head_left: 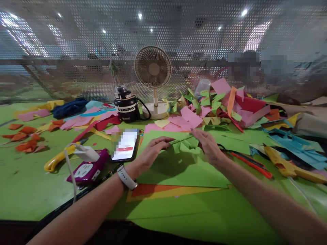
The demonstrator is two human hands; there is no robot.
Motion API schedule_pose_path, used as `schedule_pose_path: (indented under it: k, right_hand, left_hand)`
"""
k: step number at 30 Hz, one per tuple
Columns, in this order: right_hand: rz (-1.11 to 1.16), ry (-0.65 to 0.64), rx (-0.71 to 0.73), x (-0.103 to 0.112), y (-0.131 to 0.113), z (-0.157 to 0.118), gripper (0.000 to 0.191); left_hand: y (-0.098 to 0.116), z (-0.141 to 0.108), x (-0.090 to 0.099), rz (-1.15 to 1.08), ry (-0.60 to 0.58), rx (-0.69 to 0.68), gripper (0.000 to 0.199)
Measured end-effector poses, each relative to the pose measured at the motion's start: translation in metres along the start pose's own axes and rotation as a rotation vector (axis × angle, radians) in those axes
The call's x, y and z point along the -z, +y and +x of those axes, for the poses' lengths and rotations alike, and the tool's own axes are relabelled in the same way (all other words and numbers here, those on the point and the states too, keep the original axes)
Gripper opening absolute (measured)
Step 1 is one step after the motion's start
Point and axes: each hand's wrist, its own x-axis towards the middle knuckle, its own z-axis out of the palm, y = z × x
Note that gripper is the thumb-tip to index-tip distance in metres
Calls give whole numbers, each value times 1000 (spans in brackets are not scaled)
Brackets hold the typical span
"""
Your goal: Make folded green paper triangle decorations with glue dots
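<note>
Pinching one folded green paper [186, 141] by its left end with left hand [152, 151]; touching its right end with right hand [209, 148], unable to tell whether clenched. Held just above green sheets [158, 175]. Noted left of grip: one lit phone [125, 144], one purple device [100, 163], one white plug [88, 154]. Noted beyond: one fan [153, 69], one black bottle [125, 103]. Noted right: one red-handled tool [251, 165], one yellow glue gun [282, 165].

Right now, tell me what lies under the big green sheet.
Orange paper and yellow paper stick out from under the green sheet in front, pink paper behind. Anything fully covered is hidden.
</note>
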Motion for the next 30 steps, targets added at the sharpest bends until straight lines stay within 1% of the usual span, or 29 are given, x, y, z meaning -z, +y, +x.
schedule_pose_path:
  k: [2,6,8,11,13,17,21,25,30]
  right_hand:
    - [-16,5,3,-2,2,-1,44]
    - [-12,-40,-66,-6,8,0,45]
    - [-16,-44,-82,-6,12,0,45]
    - [-15,-37,-83,-9,14,0,44]
    - [-15,-56,-88,-11,14,-1,44]
    - [-25,-126,-125,-14,12,-3,45]
    - [-49,-114,-119,-17,13,-4,44]
    - [-52,-134,-120,-18,15,-5,47]
    - [-43,-107,-67,-18,14,-6,46]
  left_hand:
    - [0,1,1,0,18,-3,22]
    - [4,1,-3,-98,65,-30,23]
    - [4,1,-5,-160,96,-50,34]
    - [2,2,-4,-228,90,-12,51]
    - [-1,4,-3,-265,100,7,53]
    - [-4,5,-4,-347,158,28,51]
    - [-5,5,-8,-458,88,83,45]
    - [-4,4,-10,-451,52,80,36]
    - [0,2,-12,-474,34,132,41]
